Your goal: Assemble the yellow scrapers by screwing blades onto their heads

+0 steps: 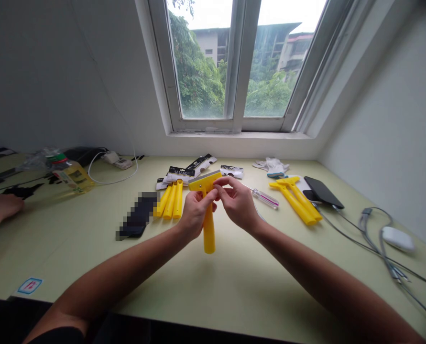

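The table (234, 291) is pale green, a bit yellow. Its far edge is up against the back wall (55, 71), and its right edge runs along the side wall (388, 105). The two walls meet at the table's far right corner. Above the far edge is a big window (240, 62) with a grey frame (169, 67). Outside are green trees (194, 67), some buildings (216, 42) and a bright white sky (209, 12). Daylight comes in there. The back wall looks dark grey on the left. Below the near edge it is too dark to tell.
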The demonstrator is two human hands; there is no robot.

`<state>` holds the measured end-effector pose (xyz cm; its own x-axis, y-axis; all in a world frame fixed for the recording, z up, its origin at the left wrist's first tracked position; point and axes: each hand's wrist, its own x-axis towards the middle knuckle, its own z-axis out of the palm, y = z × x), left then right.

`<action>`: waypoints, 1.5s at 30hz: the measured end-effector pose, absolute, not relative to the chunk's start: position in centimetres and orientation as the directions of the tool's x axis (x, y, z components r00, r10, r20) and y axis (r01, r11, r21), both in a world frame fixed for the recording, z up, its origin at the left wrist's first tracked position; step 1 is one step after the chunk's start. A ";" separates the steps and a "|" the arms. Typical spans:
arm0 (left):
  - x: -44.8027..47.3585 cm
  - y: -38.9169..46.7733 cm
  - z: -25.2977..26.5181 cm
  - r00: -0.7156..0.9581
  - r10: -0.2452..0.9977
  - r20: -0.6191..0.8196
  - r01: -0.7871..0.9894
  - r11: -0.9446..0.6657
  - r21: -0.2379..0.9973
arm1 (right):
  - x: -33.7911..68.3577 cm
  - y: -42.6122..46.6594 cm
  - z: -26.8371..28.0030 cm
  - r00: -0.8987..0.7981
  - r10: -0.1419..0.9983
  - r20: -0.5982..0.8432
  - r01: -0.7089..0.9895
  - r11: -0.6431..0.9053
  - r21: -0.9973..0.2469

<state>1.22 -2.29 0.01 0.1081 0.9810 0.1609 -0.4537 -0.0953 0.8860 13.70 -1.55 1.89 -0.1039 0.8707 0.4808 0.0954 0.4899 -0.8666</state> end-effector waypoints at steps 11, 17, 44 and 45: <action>0.5 -1.4 1.1 0.200 0.967 0.158 -0.400 -0.067 0.914 | 16.7 0.2 3.5 -0.173 0.799 0.576 0.339 0.597 -0.727; 0.3 -1.2 0.4 0.237 0.955 0.179 -0.349 -0.088 0.933 | 17.0 0.1 3.9 -0.276 0.736 0.618 0.469 0.665 -0.582; 0.5 -1.6 0.4 0.259 0.951 0.169 -0.249 -0.103 0.963 | 16.8 1.1 2.8 -0.208 0.812 0.545 0.399 0.579 -0.711; 0.5 -1.6 0.3 0.264 0.949 0.172 -0.243 -0.107 0.964 | 16.8 1.2 2.7 -0.203 0.821 0.534 0.382 0.569 -0.728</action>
